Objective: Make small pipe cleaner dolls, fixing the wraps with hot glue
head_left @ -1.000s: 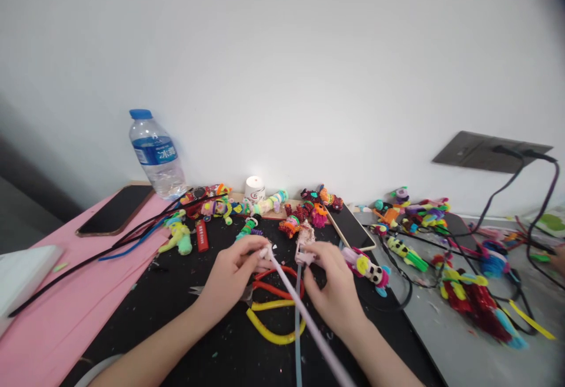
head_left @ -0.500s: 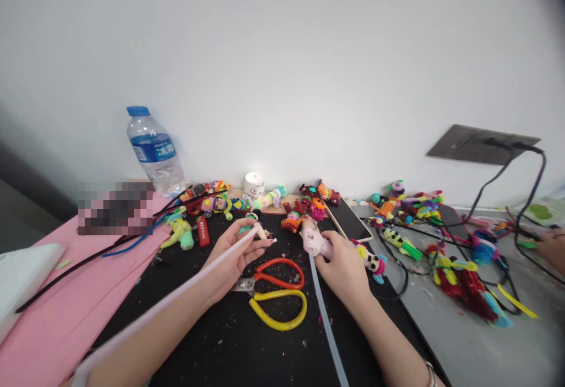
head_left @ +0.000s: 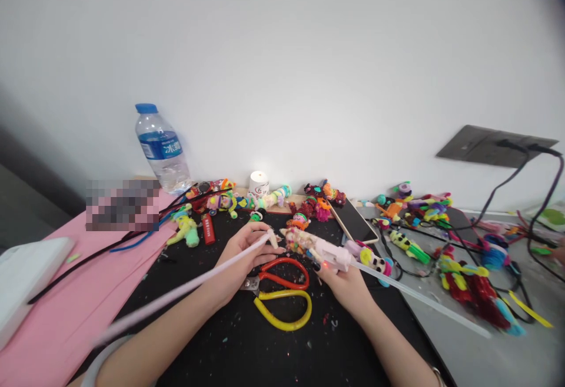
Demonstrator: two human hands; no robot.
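1. Wall (head_left: 282,69): pale, fills upper half of frame.
2. Table (head_left: 468,357): grey where bare, lower right.
3. Mat (head_left: 247,346): black, bottom centre, flecked with scraps.
4. Sheet (head_left: 57,310): pink, lower left.
5. Left hand (head_left: 245,254): centre of frame, fingertips pinching one end of a strip. Right hand (head_left: 351,290): right of centre, fingers wrapped round a glue gun.
6. Glue gun (head_left: 333,253): pale pink, nozzle grubby and pointing left, near the strip's pinched end; contact cannot be told. Clear stick (head_left: 424,300) juts from its rear toward lower right.
7. Strip (head_left: 194,284): pale lilac, slants to lower left, passing over the left forearm.
8. Bottle (head_left: 159,147): left of frame, tilted, blue cap.
9. Scissors (head_left: 282,319): between the forearms, one handle loop red, one yellow.
10. Phone (head_left: 355,222): right of centre, beyond the right hand.
11. Cup (head_left: 259,184): white, mid-frame, near the wall.
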